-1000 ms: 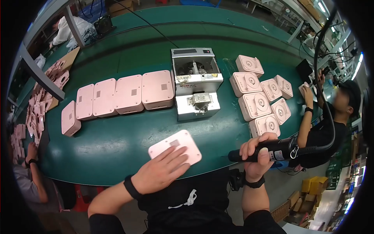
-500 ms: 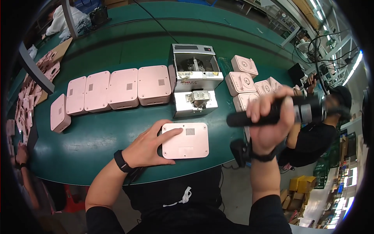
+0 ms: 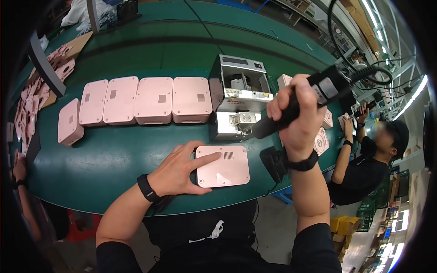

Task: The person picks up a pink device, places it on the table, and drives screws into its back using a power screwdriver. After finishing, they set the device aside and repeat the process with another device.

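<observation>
My left hand (image 3: 176, 170) is closed over the left edge of a pink plastic housing (image 3: 230, 175) lying flat on the green table. Its index finger stretches across the top beside the vent slots, and the thumb rests along the near edge. Gripped in my right hand (image 3: 298, 120) is a black electric screwdriver (image 3: 324, 88), raised and slanting down to the left. Its lower end comes close to the front of a grey screw feeder (image 3: 241, 98); I cannot tell whether they touch. The cable leaves its upper end.
Several pink housings (image 3: 154, 100) stand in a row left of the feeder. More pink parts (image 3: 321, 141) lie at right, partly behind my right hand. A co-worker (image 3: 371, 159) sits at the right. Loose pink pieces (image 3: 32, 113) lie at far left by a grey post (image 3: 45, 63).
My right hand has brought the screwdriver leftward and tilted its lower end down toward the feeder. My left hand keeps its hold on the housing. The whole view has shifted slightly.
</observation>
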A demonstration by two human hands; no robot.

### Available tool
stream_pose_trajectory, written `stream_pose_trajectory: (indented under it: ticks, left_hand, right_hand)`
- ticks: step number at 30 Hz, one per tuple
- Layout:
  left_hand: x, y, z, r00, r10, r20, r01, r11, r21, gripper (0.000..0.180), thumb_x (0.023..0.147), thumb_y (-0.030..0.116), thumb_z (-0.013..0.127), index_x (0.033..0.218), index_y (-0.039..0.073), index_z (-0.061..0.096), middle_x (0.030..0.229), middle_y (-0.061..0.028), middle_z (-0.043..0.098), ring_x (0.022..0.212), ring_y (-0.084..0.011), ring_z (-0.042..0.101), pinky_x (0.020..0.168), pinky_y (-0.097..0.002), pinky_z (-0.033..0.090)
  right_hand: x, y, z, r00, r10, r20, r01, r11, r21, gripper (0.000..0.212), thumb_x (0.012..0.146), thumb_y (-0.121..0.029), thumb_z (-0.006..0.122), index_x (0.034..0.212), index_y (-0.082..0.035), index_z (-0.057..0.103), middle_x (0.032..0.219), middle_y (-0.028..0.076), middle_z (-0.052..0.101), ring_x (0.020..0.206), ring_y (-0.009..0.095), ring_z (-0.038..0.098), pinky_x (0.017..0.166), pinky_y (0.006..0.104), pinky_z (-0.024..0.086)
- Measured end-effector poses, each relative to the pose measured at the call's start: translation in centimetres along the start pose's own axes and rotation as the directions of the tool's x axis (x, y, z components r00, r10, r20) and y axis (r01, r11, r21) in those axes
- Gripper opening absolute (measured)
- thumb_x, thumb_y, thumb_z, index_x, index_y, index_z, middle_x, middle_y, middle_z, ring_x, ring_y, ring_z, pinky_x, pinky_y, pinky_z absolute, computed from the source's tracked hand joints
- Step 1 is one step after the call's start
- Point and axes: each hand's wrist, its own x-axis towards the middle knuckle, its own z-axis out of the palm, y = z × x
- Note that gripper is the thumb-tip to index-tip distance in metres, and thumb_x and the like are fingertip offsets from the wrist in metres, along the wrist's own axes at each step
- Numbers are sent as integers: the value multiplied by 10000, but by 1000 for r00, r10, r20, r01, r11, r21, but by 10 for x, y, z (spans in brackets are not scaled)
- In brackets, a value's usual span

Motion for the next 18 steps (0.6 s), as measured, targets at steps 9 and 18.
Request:
stream_pose_trajectory:
  ticks: [9, 18]
  left_hand:
    - [2, -1, 3, 1000, 9, 4, -9, 1000, 0, 848, 626, 355, 886, 1406, 243, 574, 1314, -134, 484, 1097, -357, 553, 982, -436, 451]
    - [4, 5, 3, 998, -53, 35, 52, 998, 29, 841, 608, 390, 899, 1380, 235, 604, 1297, -134, 499, 1161, -345, 535, 985, -443, 448]
  right_hand:
    - [-23, -6, -9, 998, 63, 9, -63, 997, 36, 233, 995, -288, 518, 1005, -55, 509, 620, 50, 478, 475, 148, 471, 503, 325, 433]
    - [-20, 12, -21, 991, 127, -35, -125, 991, 54, 248, 991, -316, 516, 1018, -70, 495, 616, 45, 466, 477, 147, 461, 512, 326, 422]
